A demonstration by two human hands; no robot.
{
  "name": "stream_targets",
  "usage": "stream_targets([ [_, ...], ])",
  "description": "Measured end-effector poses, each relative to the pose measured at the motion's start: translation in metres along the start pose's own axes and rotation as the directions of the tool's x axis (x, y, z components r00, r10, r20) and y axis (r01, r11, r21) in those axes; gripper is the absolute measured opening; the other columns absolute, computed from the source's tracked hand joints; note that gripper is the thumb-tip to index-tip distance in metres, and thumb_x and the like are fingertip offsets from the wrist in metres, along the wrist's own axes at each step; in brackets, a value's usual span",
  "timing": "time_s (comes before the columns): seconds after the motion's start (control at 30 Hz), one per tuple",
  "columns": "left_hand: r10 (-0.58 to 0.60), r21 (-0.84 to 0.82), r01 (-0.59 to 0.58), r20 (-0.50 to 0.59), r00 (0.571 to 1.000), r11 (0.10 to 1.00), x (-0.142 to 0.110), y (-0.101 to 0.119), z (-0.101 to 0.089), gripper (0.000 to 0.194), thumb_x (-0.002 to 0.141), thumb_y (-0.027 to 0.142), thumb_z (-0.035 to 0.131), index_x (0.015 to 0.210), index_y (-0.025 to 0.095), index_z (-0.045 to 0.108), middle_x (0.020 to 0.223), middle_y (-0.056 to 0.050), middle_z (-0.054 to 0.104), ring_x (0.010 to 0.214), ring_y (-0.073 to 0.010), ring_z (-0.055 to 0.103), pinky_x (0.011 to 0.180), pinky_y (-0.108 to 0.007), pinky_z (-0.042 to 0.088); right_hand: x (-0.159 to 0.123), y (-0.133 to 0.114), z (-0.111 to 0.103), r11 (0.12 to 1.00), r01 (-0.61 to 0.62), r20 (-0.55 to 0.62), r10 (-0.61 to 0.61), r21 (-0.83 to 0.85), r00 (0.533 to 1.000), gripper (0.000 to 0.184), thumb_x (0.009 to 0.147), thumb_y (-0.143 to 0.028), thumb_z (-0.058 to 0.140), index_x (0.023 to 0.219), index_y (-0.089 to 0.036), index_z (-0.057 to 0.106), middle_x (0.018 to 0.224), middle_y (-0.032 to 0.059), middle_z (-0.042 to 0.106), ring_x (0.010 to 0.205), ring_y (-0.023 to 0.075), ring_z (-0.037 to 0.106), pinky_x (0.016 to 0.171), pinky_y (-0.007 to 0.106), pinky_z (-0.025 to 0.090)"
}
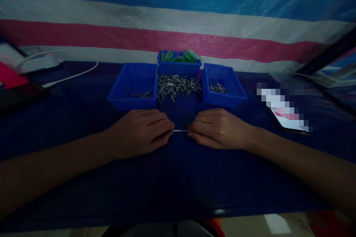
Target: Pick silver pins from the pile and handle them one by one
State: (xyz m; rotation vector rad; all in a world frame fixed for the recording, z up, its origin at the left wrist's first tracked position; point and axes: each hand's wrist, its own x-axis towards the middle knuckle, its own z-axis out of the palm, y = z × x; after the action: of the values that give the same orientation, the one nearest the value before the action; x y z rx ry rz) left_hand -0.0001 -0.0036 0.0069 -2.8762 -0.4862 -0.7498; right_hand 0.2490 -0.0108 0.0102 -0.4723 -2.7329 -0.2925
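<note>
My left hand point(146, 129) and my right hand point(219, 129), which wears a gold-coloured ring, face each other low over the table. A thin metal pin point(180, 130) spans the gap between their fingertips, with a small thicker part near its middle. Both hands pinch it, one at each side; its ends are hidden in the fingers. Beyond the hands lies a loose pile of small metal pins point(178, 86). The left blue bin point(132, 103) holds a few pins, and the right blue bin point(222, 100) holds a small heap.
Behind the pile stands a third blue bin point(179, 69) with green, plastic-looking contents. A lit phone point(289, 116) lies to the right. At the left a white cable point(93, 57) curves over the blue table point(178, 185). Striped sheeting point(178, 20) hangs behind.
</note>
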Motion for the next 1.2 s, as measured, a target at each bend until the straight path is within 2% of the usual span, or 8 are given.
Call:
stream_targets([
  [0.33,0.027,0.004,-0.027,-0.011,1.0,1.0,-0.0004,-0.001,0.0001,0.013,0.097,0.018,0.048,0.089,0.016,0.058,0.078,-0.001,0.066,0.069,-0.0102,0.061,0.068,-0.021,0.05,0.0006,-0.0005,-0.0014,1.0,-0.01,0.018,0.01,-0.005,1.0,0.035,0.103,-0.025,0.038,0.081,-0.015,0.063,0.065,0.0001,0.059,0.059,0.0116,0.05,0.059,0.025,0.038],
  [0.83,0.002,0.016,-0.003,0.07,0.998,1.0,0.0015,-0.0004,-0.0014,0.024,0.099,0.023,0.044,0.085,0.015,0.063,0.072,-0.001,0.064,0.064,-0.0111,0.058,0.06,-0.022,0.046,0.0011,0.0001,-0.0016,1.0,-0.006,0.015,0.006,-0.003,1.0,0.035,0.103,-0.025,0.039,0.081,-0.014,0.064,0.065,0.0004,0.06,0.058,0.0117,0.051,0.059,0.025,0.038],
  [1.2,0.002,0.027,-0.004,0.073,0.997,1.0,0.0028,-0.0007,-0.0015,0.026,0.099,0.024,0.042,0.085,0.016,0.063,0.07,-0.001,0.063,0.063,-0.0115,0.056,0.06,-0.023,0.044,0.0006,0.0006,0.0,1.0,-0.015,0.04,0.015,0.002,0.999,0.035,0.103,-0.025,0.037,0.082,-0.014,0.063,0.066,0.0006,0.059,0.06,0.0116,0.05,0.059,0.025,0.037],
])
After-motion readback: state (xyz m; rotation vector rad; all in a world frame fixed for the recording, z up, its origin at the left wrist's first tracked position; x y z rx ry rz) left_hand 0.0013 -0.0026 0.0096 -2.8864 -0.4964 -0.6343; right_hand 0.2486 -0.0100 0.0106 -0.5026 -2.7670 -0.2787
